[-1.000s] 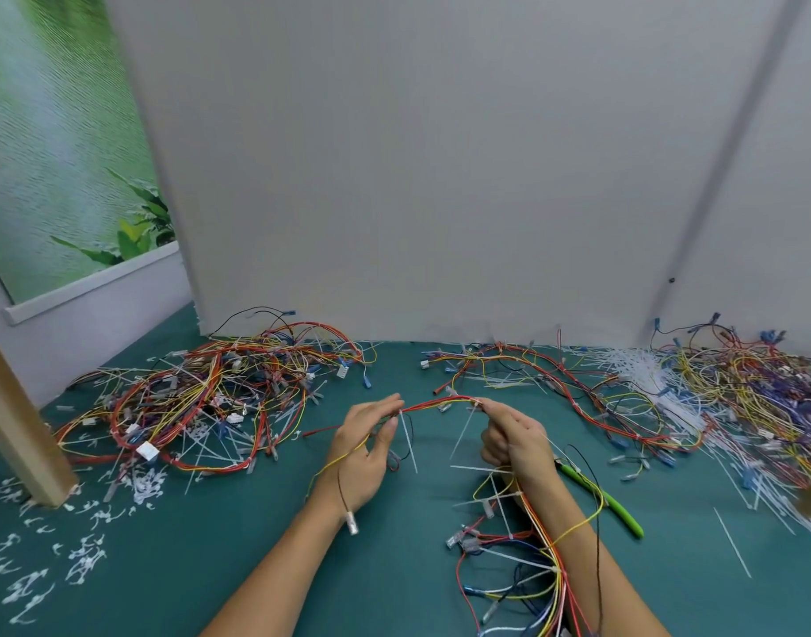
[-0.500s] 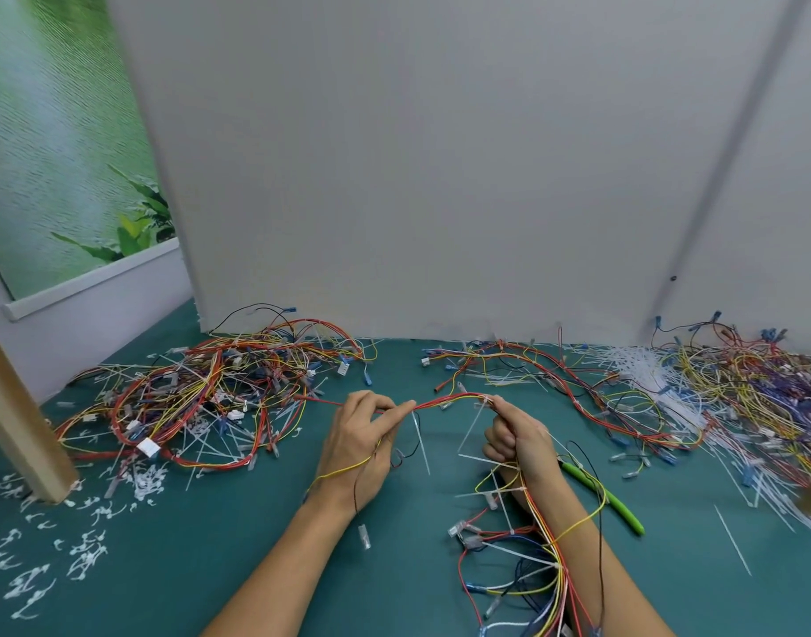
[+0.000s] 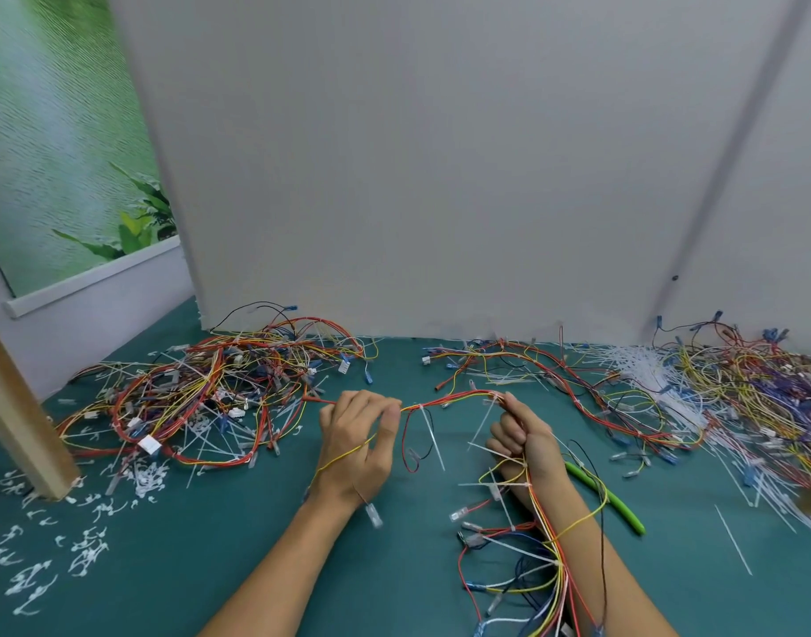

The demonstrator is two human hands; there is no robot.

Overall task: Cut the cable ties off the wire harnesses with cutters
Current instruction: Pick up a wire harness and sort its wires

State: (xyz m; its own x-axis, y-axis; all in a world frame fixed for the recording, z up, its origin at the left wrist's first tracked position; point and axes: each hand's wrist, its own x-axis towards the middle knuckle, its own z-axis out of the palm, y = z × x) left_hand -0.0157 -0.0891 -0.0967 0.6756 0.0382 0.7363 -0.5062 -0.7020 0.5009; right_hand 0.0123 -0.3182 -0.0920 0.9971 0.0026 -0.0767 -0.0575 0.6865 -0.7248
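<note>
Left hand [image 3: 357, 434] and right hand [image 3: 525, 434] pinch the wire harness [image 3: 459, 396]; I want the cable tie [image 3: 429, 429] span taut, then the cutters [image 3: 615, 503] at four o'clock.

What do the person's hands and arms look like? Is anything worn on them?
Both are bare. The left hand and the right hand wear no gloves, and no ring, watch or bracelet shows. The left forearm and the right forearm have no sleeves down to the lower edge of the picture.
</note>
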